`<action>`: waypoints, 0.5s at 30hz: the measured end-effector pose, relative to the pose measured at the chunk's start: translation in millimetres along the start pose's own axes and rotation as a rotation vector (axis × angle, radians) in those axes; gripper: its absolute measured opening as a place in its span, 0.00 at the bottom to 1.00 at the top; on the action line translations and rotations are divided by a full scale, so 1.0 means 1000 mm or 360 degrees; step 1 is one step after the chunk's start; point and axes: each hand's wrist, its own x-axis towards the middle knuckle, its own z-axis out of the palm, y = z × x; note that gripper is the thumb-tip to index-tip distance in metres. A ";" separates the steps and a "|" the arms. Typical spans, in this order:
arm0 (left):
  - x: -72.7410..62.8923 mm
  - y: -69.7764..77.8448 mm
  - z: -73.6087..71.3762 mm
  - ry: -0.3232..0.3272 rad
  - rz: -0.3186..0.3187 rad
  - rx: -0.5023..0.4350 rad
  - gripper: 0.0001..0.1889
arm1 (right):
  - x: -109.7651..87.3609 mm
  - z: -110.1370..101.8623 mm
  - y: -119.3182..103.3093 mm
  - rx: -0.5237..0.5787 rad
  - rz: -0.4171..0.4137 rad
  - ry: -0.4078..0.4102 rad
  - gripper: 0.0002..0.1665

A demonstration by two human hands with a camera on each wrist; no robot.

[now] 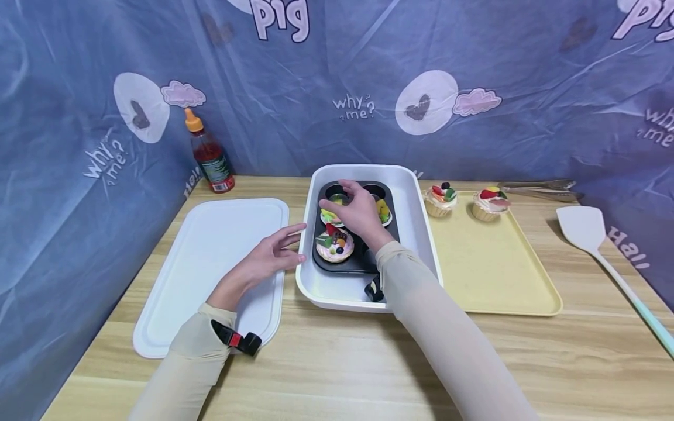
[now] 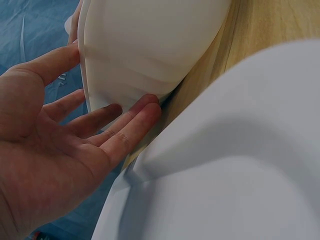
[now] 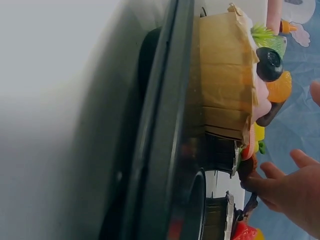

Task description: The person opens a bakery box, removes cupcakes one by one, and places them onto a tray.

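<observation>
My right hand (image 1: 358, 210) is over a black muffin tin (image 1: 355, 268) that lies in a white rectangular pan (image 1: 421, 251). Thumb and fingers are spread apart above a cupcake (image 1: 326, 219) in the tin, partly hidden by the hand. In front of it sits a pink-cream cupcake (image 1: 335, 248) with fruit on top; its paper cup (image 3: 225, 75) looms large in the right wrist view. Another fruit cupcake (image 1: 385, 210) is right of the hand. My left hand (image 1: 271, 254) is at the pan's left side, fingers loosely extended, the thumb against the rim (image 2: 84, 55).
A white board (image 1: 221, 257) lies to the left, a sauce bottle (image 1: 213, 158) behind it. On the right, a yellow tray (image 1: 495, 263) has two cupcakes (image 1: 441, 202) at its back edge. Tongs (image 1: 542, 188) and a white turner (image 1: 581, 228) lie beyond. A patterned blue cloth (image 1: 316, 99) hangs behind.
</observation>
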 end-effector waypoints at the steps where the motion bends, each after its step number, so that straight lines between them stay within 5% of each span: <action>1: 0.000 0.000 0.000 0.0000 0.0001 -0.0002 0.39 | 0.000 0.000 0.000 -0.0013 -0.0001 0.0002 0.45; 15: 0.001 -0.001 0.001 -0.0002 -0.0003 -0.0037 0.39 | 0.001 0.004 0.007 -0.0214 0.0011 -0.0115 0.50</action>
